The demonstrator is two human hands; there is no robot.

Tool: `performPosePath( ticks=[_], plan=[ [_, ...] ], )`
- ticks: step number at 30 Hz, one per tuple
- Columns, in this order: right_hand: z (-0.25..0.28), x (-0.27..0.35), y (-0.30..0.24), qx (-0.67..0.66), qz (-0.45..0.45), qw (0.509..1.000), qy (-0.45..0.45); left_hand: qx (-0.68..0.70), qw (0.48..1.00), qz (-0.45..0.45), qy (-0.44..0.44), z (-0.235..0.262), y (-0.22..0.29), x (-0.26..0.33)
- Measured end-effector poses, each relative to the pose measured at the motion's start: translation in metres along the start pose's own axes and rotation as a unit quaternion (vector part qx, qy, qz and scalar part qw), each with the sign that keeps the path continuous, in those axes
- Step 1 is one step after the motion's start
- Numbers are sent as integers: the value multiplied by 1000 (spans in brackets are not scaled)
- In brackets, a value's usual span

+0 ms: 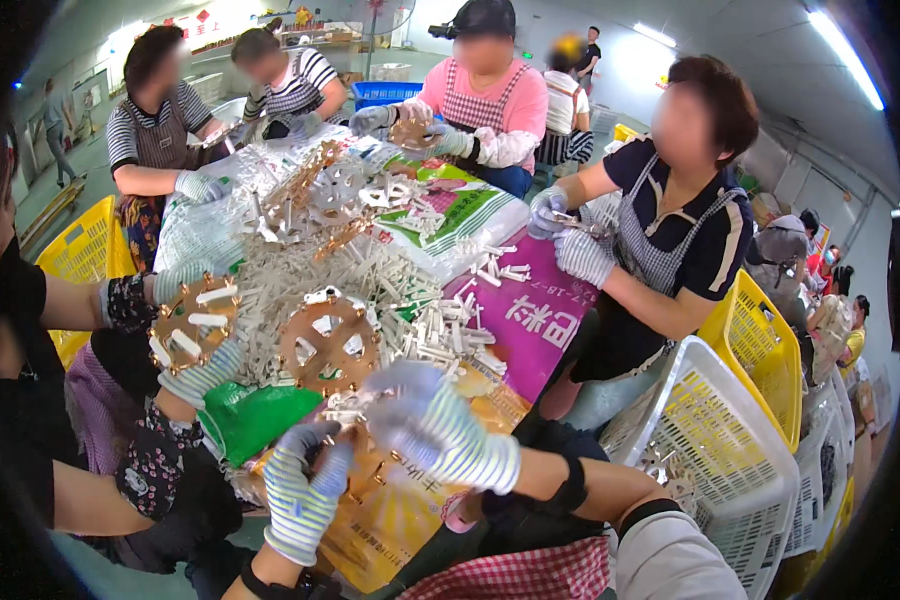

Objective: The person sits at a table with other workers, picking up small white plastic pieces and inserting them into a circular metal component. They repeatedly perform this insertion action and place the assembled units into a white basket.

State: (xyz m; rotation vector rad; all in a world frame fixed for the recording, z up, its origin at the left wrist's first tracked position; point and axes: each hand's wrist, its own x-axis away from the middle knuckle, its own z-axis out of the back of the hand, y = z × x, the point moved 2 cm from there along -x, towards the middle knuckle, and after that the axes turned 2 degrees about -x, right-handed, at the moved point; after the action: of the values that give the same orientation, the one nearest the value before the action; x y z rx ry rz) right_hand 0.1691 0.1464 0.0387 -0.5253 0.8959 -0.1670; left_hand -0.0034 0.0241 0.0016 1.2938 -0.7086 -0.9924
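Covering the middle of the work surface in the head view, a pile of white strips (280, 300) serves as the landmark. On its near side lies a yellow printed sheet (390, 525), right of it a purple sheet (500, 300), and at its near left a green sheet (255, 420). A copper-coloured disc (330, 352) with cut-outs rests on the pile's near edge. Nearer than the pile, the wearer's striped-gloved left hand (308, 490) is half curled, and the right hand (435, 420), blurred, has bent fingers; small pale pieces (347, 408) show between them, but I cannot tell whether either grips one. Co-workers surround the pile. Well right of it stand a white basket (740, 420) and a yellow basket (760, 340); beyond it, a blue basket (385, 93). A tube light (847, 58) shines on the ceiling, far beyond the pile's right side.
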Motion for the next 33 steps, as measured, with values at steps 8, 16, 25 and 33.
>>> performPosePath(
  ticks=[8, 16, 25, 33],
  plan=[
    [54, 25, 88, 90, -166, 980, -69, -76, 995, -12, -71, 24, 12, -15],
    [26, 29, 82, 307, -82, 910, -266, -66, 997, 7, -50, 15, 3, -16],
    [8, 32, 103, 256, -49, 933, -247, -52, 992, -30, -110, 21, 1, -9],
    [13, 29, 98, 280, -55, 929, -237, -130, 977, -74, -155, 36, -8, -8]
  ],
)
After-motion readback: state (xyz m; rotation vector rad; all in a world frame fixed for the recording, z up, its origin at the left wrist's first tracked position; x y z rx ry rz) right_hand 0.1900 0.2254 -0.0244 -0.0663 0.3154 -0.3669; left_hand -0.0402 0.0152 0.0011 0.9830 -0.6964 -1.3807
